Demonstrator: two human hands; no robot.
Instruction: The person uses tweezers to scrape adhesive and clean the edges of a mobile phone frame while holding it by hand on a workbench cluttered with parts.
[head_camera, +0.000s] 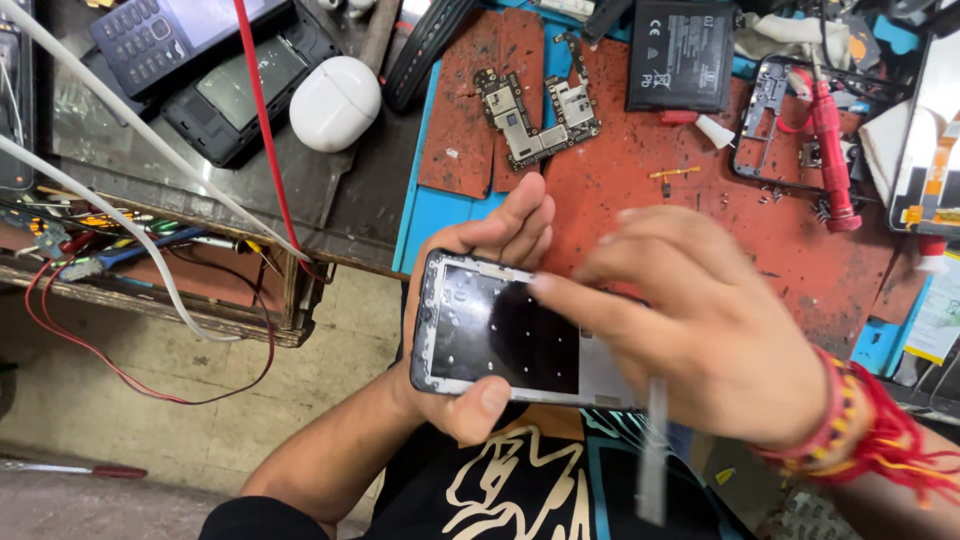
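Note:
My left hand (490, 300) grips an opened phone body (490, 335) by its left end, thumb on the near edge and fingers behind the far edge. The phone's grey frame surrounds a dark inner plate dotted with small screws. My right hand (700, 325) hovers over the phone's right half, blurred by motion, fingertips touching the plate. A thin pale strip-like tool (653, 450) hangs below that hand, too blurred to tell exactly how it is held. Red thread bands circle my right wrist.
A red-brown work mat (640, 210) on a blue pad carries a circuit board (535, 110), a black battery (682, 55), a red screwdriver (830, 145), another phone frame (775, 110) and loose screws. At the left lie a keypad phone (160, 35), a white earbud case (335, 100), cables and wires.

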